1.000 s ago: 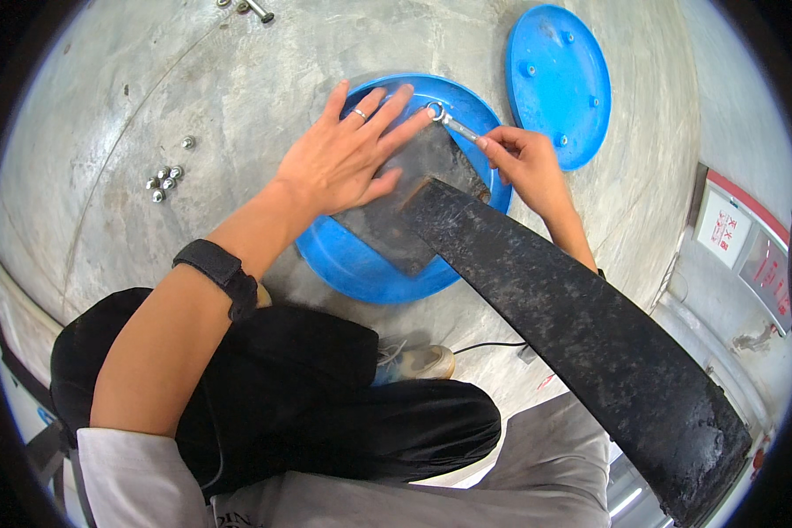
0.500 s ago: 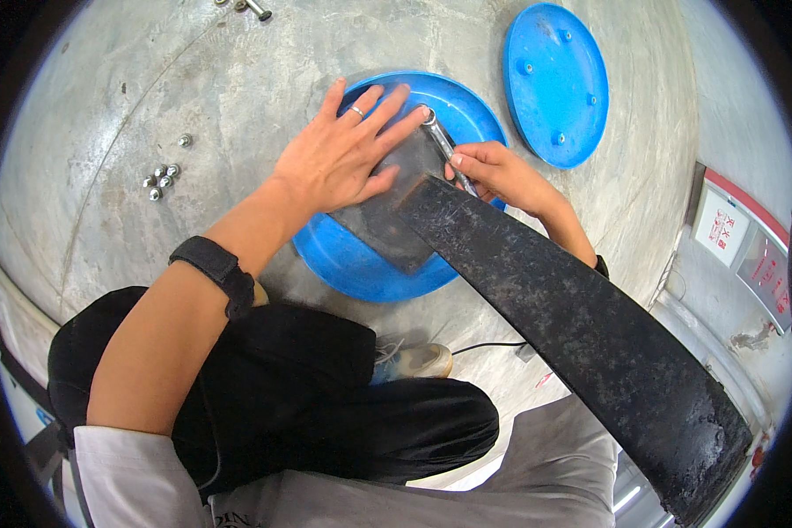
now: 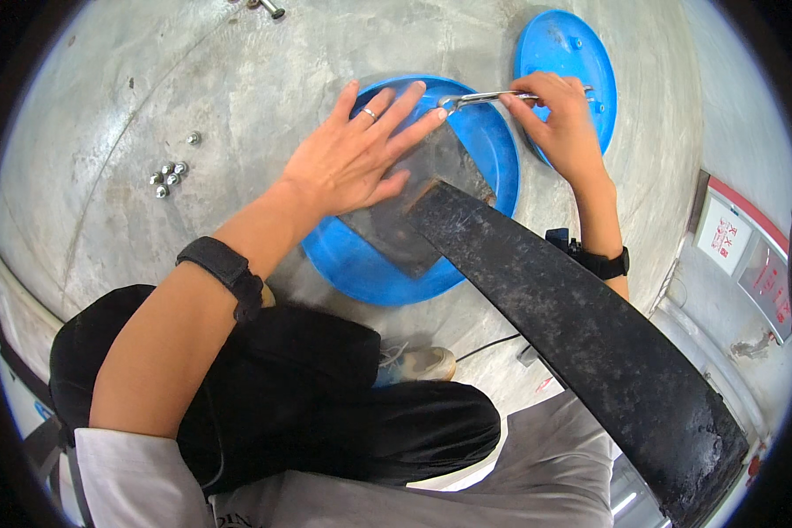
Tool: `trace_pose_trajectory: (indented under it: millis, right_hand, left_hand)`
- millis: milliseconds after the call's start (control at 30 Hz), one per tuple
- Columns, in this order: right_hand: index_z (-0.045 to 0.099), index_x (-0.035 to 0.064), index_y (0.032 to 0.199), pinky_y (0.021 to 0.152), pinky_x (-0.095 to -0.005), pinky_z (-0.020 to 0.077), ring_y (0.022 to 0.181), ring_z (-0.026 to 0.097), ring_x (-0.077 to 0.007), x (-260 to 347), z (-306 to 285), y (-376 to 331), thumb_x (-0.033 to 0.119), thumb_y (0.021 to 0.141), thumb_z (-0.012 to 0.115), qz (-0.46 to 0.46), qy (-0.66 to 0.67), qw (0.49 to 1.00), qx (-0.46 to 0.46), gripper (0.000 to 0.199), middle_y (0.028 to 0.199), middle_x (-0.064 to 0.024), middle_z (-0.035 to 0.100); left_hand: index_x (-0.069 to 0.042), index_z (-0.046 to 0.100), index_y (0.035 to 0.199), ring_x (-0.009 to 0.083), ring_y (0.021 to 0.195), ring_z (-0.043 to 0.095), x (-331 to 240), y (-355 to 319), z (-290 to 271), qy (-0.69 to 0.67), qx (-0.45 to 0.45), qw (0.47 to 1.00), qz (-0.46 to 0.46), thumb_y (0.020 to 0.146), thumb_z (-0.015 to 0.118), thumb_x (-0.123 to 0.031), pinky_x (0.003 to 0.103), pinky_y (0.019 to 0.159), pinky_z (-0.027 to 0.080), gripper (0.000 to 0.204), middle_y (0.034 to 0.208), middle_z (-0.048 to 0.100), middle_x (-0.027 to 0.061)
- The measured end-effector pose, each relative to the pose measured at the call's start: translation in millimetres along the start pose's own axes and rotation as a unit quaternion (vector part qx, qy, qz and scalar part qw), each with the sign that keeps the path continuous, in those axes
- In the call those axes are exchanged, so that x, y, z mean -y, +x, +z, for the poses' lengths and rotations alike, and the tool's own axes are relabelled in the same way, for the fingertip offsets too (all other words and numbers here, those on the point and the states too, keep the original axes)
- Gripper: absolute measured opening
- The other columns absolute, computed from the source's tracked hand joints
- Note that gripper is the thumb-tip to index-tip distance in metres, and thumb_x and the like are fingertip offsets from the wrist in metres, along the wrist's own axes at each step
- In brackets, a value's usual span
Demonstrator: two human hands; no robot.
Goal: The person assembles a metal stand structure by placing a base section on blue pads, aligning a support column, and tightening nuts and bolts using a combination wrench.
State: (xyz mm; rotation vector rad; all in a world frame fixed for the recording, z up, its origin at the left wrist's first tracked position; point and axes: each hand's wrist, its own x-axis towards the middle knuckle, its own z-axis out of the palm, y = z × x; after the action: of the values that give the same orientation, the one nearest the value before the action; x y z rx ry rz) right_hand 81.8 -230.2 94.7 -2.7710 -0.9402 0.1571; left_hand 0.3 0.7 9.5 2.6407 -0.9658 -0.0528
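My left hand (image 3: 350,158) lies spread, palm down, on a dark metal plate (image 3: 400,238) set in a round blue disc (image 3: 356,268). A ring shows on one of its fingers. Farther right, my right hand (image 3: 559,123) grips a silver wrench (image 3: 486,96) by its handle. The wrench's ring end rests by my left index fingertip, near the plate's far corner; whatever the ring sits on is too small to make out. From the plate a long, wide black metal bar (image 3: 590,330) runs toward the lower right.
A second blue disc (image 3: 550,40) with short posts lies on the concrete floor at the far right, partly behind my right hand. Several shiny dome nuts (image 3: 169,174) sit on the left. A bolt (image 3: 273,9) lies at the far edge. A red-and-white box (image 3: 739,246) stands right.
My right hand has moved away and outward, swinging the wrench from slanting back toward me to pointing right. My left hand stays spread on the plate.
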Motion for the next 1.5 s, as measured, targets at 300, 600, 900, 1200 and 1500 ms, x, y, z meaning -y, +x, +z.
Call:
trace_pose_trajectory:
  millis: [300, 600, 900, 1200, 1500]
  right_hand:
    - [0.061, -0.0016, 0.083, 0.053, -0.0316, 0.0383, 0.056, 0.048, -0.0169, 11.6, 27.7, -41.1, 0.026, 0.083, 0.057, 0.262, 0.227, 0.919, 0.188, 0.027, 0.063, -0.0123, 0.055]
    - [0.061, -0.0015, 0.082, 0.052, -0.0297, 0.0369, 0.055, 0.046, -0.0146, 11.3, 29.2, -42.1, 0.025, 0.083, 0.058, 0.266, 0.234, 0.919, 0.174, 0.027, 0.061, -0.0098, 0.052]
    - [0.058, -0.0042, 0.084, 0.055, -0.0265, 0.0376, 0.058, 0.045, -0.0096, 25.5, -48.1, -113.0, 0.022, 0.085, 0.056, 0.365, 0.188, 0.912, 0.016, 0.026, 0.062, -0.0046, 0.051]
    - [0.052, -0.0005, 0.102, 0.057, -0.0236, 0.0367, 0.064, 0.044, -0.0097, 148.7, -123.7, -222.8, 0.018, 0.090, 0.049, 0.379, 0.502, 0.632, -0.452, 0.022, 0.073, -0.0012, 0.047]
    - [0.055, 0.0014, 0.092, 0.051, -0.0207, 0.0329, 0.055, 0.041, -0.0069, 152.4, -69.5, -215.0, 0.019, 0.089, 0.050, 0.317, 0.647, 0.435, -0.539, 0.019, 0.062, 0.0011, 0.045]
  left_hand:
    - [-0.007, 0.018, 0.138, 0.0246, 0.124, 0.032, 1.4, -1.2, 8.4, -0.004, 0.010, 1.000, -0.014, 0.082, 0.047, -0.041, 0.046, 0.105, 0.020, 0.072, 0.139, 0.028, 0.0107]
    - [-0.005, 0.022, 0.137, 0.0243, 0.124, 0.032, 0.1, -0.3, 6.8, -0.001, 0.015, 1.000, -0.008, 0.082, 0.045, -0.042, 0.046, 0.105, 0.019, 0.070, 0.138, 0.031, 0.0112]
    - [-0.005, 0.022, 0.137, 0.0263, 0.123, 0.033, 1.4, -6.9, 8.0, 0.026, -0.006, 1.000, 0.012, 0.085, 0.044, -0.040, 0.047, 0.104, 0.020, 0.067, 0.137, 0.031, 0.0119]
    - [-0.004, 0.052, 0.106, 0.0318, 0.098, 0.048, 1.6, 23.9, -7.5, -0.119, -0.087, 0.989, -0.032, 0.078, 0.060, -0.020, 0.048, 0.094, 0.031, 0.033, 0.096, 0.053, 0.0144]
    - [-0.004, 0.052, 0.111, 0.0281, 0.102, 0.051, 56.1, 58.6, 26.2, -0.128, 0.007, 0.977, 0.169, 0.083, 0.054, -0.028, 0.038, 0.089, 0.039, 0.036, 0.108, 0.056, 0.0147]
